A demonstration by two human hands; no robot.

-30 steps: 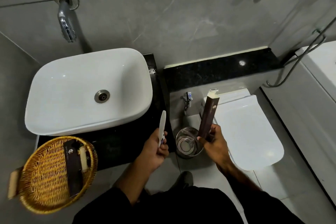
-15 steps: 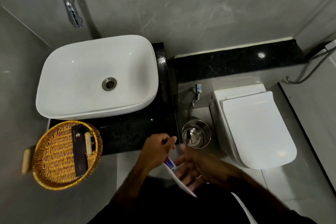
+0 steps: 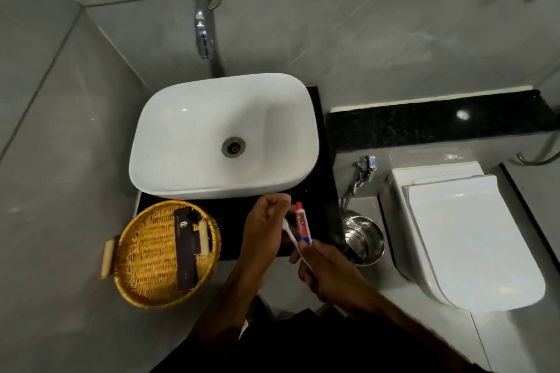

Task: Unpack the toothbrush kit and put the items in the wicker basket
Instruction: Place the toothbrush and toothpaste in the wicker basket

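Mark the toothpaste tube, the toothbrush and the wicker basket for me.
toothpaste tube (image 3: 303,225): head view, on its printed body.
toothbrush (image 3: 291,236): head view, on the white handle.
wicker basket (image 3: 145,251): head view, on the bare woven floor.

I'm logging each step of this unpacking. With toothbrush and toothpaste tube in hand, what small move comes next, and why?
Probably carry both across to the wicker basket: the toothbrush and toothpaste tube, held between the left hand and right hand, are unpacked.

Below the grip, the toothbrush (image 3: 293,241) handle vanishes under the right hand (image 3: 330,274), and the toothpaste tube (image 3: 303,225) print is too blurred to read.
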